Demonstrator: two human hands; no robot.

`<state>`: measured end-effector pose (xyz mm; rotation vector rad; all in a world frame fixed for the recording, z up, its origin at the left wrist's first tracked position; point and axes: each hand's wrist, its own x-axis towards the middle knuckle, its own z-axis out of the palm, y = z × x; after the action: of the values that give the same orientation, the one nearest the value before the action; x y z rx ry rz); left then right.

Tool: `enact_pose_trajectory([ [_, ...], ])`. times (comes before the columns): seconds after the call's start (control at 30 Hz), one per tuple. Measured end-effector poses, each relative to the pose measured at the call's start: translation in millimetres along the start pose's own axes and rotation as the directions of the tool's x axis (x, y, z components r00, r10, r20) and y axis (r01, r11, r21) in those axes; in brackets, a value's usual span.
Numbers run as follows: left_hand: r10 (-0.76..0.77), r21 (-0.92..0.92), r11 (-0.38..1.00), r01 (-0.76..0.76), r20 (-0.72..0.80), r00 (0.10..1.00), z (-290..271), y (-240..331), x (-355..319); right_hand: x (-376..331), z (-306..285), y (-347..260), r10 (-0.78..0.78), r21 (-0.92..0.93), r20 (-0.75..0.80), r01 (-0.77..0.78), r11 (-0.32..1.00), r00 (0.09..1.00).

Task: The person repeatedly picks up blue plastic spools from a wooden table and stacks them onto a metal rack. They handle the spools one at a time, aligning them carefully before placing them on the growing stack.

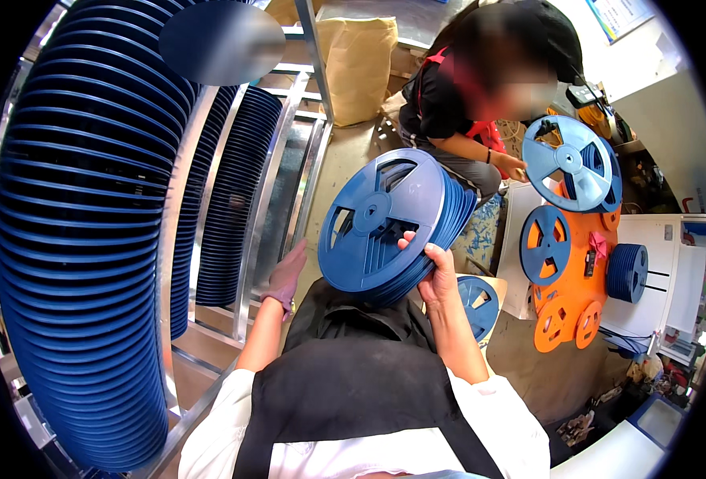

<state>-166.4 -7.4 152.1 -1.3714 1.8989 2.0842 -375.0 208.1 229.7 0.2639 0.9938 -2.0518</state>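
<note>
A thick stack of blue plastic reels [381,211] is tilted in front of my chest, its spoked face turned toward the upper left. My right hand [439,275] grips the lower right of this stack, with fingertips through a gap in the front reel and the thumb at the rim. Beside the metal rack, my left hand [288,273] is stretched out with straight fingers and holds nothing; it wears a thin pinkish glove. A small space shows between it and the reels. Whether the rack's rail touches that hand I cannot tell.
Long rows of blue reels [89,239] fill the metal rack [309,72] at left. A co-worker [448,104] at upper right holds a light-blue reel [568,162] over an orange fixture [580,275]. More blue reels [626,273] stand on the white table. A paper sack [357,68] stands behind.
</note>
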Motion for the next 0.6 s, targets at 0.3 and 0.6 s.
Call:
enact_pose_trajectory([
  [0.3, 0.044, -0.148, 0.989, -0.016, 0.187, 0.981, 25.2, 33.3, 39.0, 6.2, 42.5, -9.2, 0.094, -0.16, 0.011, -0.091, 0.983, 0.996],
  [0.6, -0.09, -0.307, 0.929, 0.206, 0.353, 0.931, 78.9, 63.7, 68.2, 61.6, 61.8, -34.3, 0.325, -0.245, 0.196, -0.274, 0.93, 0.925],
])
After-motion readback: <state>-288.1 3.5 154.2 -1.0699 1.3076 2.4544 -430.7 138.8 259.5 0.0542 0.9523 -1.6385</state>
